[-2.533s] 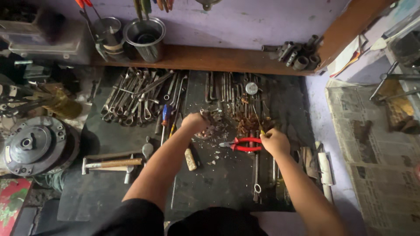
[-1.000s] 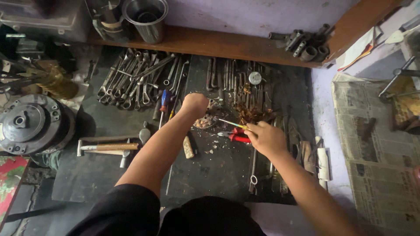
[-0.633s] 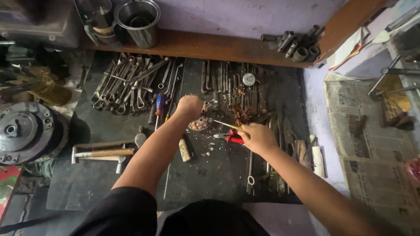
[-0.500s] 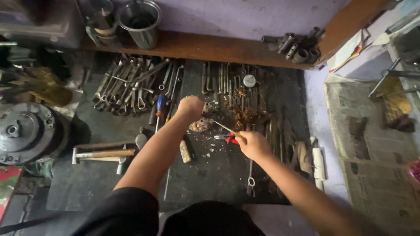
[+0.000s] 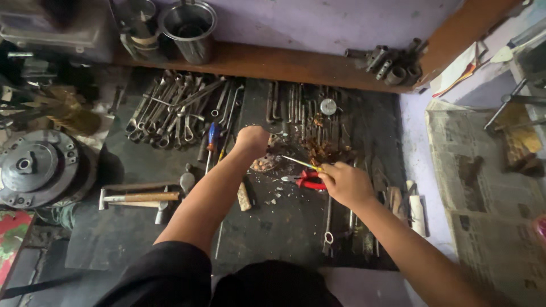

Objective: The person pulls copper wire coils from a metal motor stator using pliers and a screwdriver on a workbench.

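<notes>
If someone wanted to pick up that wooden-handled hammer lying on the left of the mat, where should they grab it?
Probably by the bare wooden handle of the hammer, from above. It lies flat and level, pointing right, with open mat on the near side for the fingers.

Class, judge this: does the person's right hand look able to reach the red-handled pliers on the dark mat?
Probably yes: the right hand sits just beside the red-handled pliers, nothing between, though its fingers already grip a thin yellow-handled tool.

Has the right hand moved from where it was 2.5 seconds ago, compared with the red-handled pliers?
Yes. The right hand has shifted toward the left, now partly covering the red-handled pliers.
</notes>
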